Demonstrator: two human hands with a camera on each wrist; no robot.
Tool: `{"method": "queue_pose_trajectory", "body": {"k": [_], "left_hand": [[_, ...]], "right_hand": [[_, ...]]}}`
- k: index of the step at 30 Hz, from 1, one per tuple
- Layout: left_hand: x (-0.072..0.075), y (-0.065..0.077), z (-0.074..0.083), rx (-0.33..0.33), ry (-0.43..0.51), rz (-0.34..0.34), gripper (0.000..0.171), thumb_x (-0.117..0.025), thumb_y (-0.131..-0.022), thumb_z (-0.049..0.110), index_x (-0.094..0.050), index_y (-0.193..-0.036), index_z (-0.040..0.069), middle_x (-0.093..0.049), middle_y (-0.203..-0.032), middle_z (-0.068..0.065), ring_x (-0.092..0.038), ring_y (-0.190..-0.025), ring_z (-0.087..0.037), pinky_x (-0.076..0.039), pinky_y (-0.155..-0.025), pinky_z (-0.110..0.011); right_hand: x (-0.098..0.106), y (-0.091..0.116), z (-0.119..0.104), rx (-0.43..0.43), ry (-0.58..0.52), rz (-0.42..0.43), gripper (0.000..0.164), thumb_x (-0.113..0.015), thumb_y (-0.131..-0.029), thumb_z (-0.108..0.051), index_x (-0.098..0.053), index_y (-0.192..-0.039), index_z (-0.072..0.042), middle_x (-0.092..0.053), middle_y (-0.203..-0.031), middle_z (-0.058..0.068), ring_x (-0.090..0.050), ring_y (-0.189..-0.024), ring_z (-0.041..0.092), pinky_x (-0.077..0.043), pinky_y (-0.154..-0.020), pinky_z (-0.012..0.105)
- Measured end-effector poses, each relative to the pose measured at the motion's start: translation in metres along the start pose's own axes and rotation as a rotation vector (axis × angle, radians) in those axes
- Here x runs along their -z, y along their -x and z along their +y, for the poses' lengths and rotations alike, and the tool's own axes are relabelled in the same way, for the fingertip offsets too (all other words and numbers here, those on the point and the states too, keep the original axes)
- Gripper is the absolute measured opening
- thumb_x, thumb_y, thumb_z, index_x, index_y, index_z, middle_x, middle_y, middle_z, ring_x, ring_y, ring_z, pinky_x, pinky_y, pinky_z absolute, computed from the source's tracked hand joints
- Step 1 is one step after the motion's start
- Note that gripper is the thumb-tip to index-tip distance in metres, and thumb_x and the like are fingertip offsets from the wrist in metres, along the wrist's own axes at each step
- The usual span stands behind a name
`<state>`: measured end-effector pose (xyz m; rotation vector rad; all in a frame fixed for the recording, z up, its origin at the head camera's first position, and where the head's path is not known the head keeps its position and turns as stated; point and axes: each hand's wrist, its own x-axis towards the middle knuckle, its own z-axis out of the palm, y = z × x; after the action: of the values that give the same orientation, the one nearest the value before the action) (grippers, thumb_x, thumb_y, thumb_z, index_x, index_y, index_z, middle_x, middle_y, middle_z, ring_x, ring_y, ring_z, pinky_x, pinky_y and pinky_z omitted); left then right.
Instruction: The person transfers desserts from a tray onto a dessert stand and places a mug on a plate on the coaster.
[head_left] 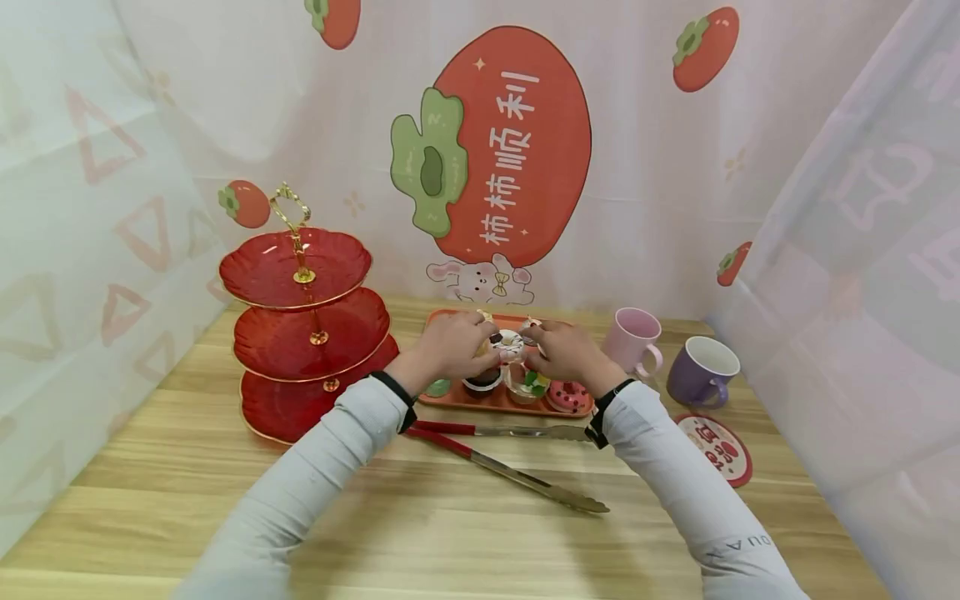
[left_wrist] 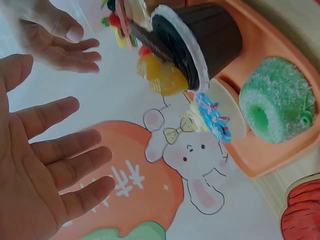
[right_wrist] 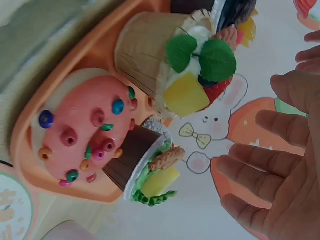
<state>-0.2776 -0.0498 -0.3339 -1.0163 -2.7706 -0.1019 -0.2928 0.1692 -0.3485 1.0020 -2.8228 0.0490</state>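
Note:
Both hands hover over an orange tray (head_left: 444,315) of toy pastries, holding nothing. My left hand (head_left: 453,343) has its fingers spread and loosely bent, beside a white doughnut (head_left: 507,343) with dark stripes. Opposite it, my right hand (head_left: 567,354) reaches in from the right, fingers also apart. In the left wrist view a dark cupcake (left_wrist: 215,40) with yellow fruit and a green sugared doughnut (left_wrist: 280,95) lie near the left hand. The right wrist view shows a pink doughnut (right_wrist: 82,130) with coloured beads and a tan-cupped cupcake (right_wrist: 142,50) with green leaves.
Red-handled tongs (head_left: 517,475) lie spread in front of the tray. A three-tier red stand (head_left: 303,342) with gold trim stands left. To the right are a pink mug (head_left: 628,337), a purple mug (head_left: 690,379) and a round coaster (head_left: 716,450). Printed curtains (head_left: 637,208) close off the back and sides.

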Motion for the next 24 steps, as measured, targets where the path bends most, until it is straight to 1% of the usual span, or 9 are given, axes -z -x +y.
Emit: {"method": "queue_pose_trajectory", "body": {"k": [3,5,9,11,14,17,20,22,24], "left_hand": [[-0.002,0.01,0.005,-0.04,0.014,0.009,0.05,-0.048,-0.092,0.047,-0.059,-0.124,0.01,-0.057,-0.117,-0.012,-0.058,-0.098,-0.026,-0.046,-0.081,-0.043],[-0.004,0.016,0.008,-0.066,0.031,0.023,0.047,-0.049,-0.092,0.047,-0.061,-0.12,0.011,-0.057,-0.114,-0.01,-0.057,-0.095,-0.025,-0.047,-0.078,-0.042],[-0.008,0.027,0.012,-0.11,0.034,0.036,0.045,-0.049,-0.092,0.048,-0.061,-0.117,0.011,-0.056,-0.112,-0.008,-0.054,-0.098,-0.023,-0.046,-0.079,-0.044],[-0.008,0.032,0.013,-0.127,0.037,0.023,0.046,-0.048,-0.092,0.049,-0.062,-0.116,0.012,-0.057,-0.111,-0.007,-0.053,-0.099,-0.022,-0.046,-0.08,-0.044],[-0.008,0.04,0.014,-0.13,0.046,-0.021,0.049,-0.047,-0.092,0.051,-0.061,-0.119,0.012,-0.056,-0.113,-0.008,-0.053,-0.102,-0.023,-0.044,-0.083,-0.045],[-0.009,0.05,0.014,-0.132,0.061,-0.068,0.051,-0.05,-0.091,0.052,-0.061,-0.121,0.012,-0.055,-0.116,-0.008,-0.054,-0.103,-0.023,-0.044,-0.084,-0.044],[-0.011,0.059,0.012,-0.139,0.074,-0.108,0.052,-0.052,-0.09,0.051,-0.061,-0.121,0.011,-0.056,-0.117,-0.008,-0.054,-0.104,-0.022,-0.042,-0.086,-0.045],[-0.012,0.064,0.011,-0.146,0.084,-0.115,0.051,-0.053,-0.089,0.05,-0.062,-0.119,0.01,-0.057,-0.114,-0.008,-0.055,-0.102,-0.021,-0.042,-0.087,-0.044],[-0.014,0.068,0.009,-0.148,0.087,-0.113,0.05,-0.054,-0.089,0.05,-0.063,-0.117,0.01,-0.058,-0.111,-0.007,-0.056,-0.099,-0.022,-0.042,-0.087,-0.044]], "right_hand": [[-0.001,0.004,-0.004,0.033,0.017,0.008,0.041,-0.055,-0.091,-0.027,-0.057,-0.127,-0.006,-0.058,-0.116,0.018,-0.058,-0.099,0.032,-0.046,-0.079,0.047],[-0.001,0.006,-0.008,0.05,0.028,0.005,0.044,-0.056,-0.091,-0.028,-0.055,-0.129,-0.006,-0.057,-0.119,0.019,-0.057,-0.101,0.034,-0.046,-0.081,0.048],[-0.001,0.009,-0.015,0.069,0.025,-0.007,0.045,-0.056,-0.092,-0.031,-0.053,-0.13,-0.007,-0.053,-0.124,0.018,-0.054,-0.108,0.036,-0.042,-0.084,0.053],[-0.002,0.011,-0.017,0.086,0.019,0.005,0.044,-0.056,-0.092,-0.031,-0.054,-0.129,-0.008,-0.054,-0.124,0.017,-0.053,-0.109,0.035,-0.042,-0.084,0.054],[-0.004,0.016,-0.02,0.117,0.012,0.032,0.044,-0.058,-0.091,-0.031,-0.055,-0.128,-0.008,-0.054,-0.123,0.017,-0.054,-0.108,0.034,-0.042,-0.083,0.054],[-0.007,0.021,-0.025,0.165,0.024,0.064,0.043,-0.06,-0.09,-0.03,-0.056,-0.128,-0.009,-0.055,-0.12,0.017,-0.053,-0.108,0.033,-0.039,-0.087,0.055],[-0.01,0.026,-0.03,0.208,0.046,0.08,0.042,-0.06,-0.09,-0.029,-0.056,-0.127,-0.009,-0.056,-0.118,0.016,-0.052,-0.11,0.031,-0.031,-0.095,0.055],[-0.011,0.03,-0.032,0.223,0.055,0.074,0.042,-0.058,-0.091,-0.031,-0.056,-0.126,-0.009,-0.055,-0.118,0.014,-0.05,-0.112,0.029,-0.02,-0.102,0.054],[-0.012,0.034,-0.034,0.219,0.064,0.052,0.042,-0.056,-0.092,-0.034,-0.056,-0.126,-0.01,-0.054,-0.121,0.013,-0.049,-0.115,0.028,-0.008,-0.106,0.052]]}}
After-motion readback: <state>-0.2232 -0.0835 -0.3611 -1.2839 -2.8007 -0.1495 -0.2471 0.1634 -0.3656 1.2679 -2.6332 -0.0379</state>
